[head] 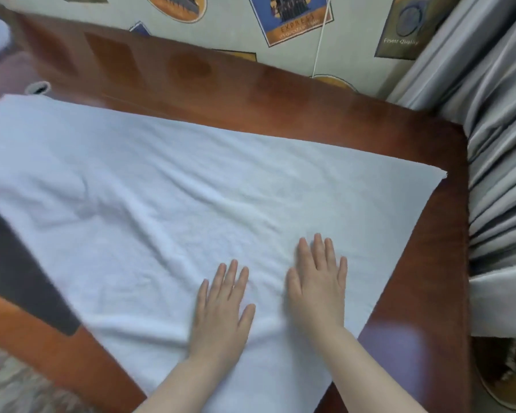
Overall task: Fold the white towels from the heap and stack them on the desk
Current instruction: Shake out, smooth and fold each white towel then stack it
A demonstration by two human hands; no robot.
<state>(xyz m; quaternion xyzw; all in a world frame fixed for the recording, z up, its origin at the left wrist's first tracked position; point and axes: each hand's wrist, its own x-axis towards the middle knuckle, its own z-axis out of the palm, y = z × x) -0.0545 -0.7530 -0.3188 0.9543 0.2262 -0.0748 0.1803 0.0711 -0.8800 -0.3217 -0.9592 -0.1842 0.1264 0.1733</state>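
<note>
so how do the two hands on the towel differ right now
The right hand lies further up the white towel than the left hand, and closer to the towel's right edge. The left hand's fingers are spread a little wider, its thumb angled out, while the right hand's fingers sit closer together. Both lie flat, palms down, fingers straight, pressing the towel onto the desk.

White towel (161, 186), spread flat and lightly wrinkled, covering most of the wooden desk (423, 263)

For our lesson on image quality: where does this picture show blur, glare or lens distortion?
Head view: left edge smeared, the dark object blurred; pale glare on the desk near the right hand; the desk's edges bow from the wide lens; the towel is evenly lit.
</note>
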